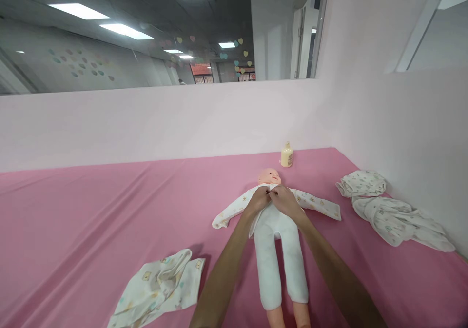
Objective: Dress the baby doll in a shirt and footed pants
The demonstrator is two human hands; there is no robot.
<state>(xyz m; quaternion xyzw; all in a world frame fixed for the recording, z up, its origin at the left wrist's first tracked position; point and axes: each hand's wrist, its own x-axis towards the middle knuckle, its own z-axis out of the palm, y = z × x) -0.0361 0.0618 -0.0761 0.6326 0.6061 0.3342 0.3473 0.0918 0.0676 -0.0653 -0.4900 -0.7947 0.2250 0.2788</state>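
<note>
A baby doll (pixel 269 176) lies on its back on the pink sheet (pixel 91 211), head toward the wall. It wears a white printed top (pixel 314 202) with the sleeves spread out and white trousers (pixel 272 255). Both my hands meet at the doll's chest, just under its chin. My left hand (pixel 258 199) and my right hand (pixel 283 200) are closed, each pinching the front edge of the top at the neckline. The fingertips touch each other there.
A small cream bottle (pixel 286 154) stands by the wall behind the doll's head. A folded printed cloth (pixel 159 289) lies at the near left. Crumpled printed baby clothes (pixel 387 211) lie at the right against the pale wall (pixel 402 138).
</note>
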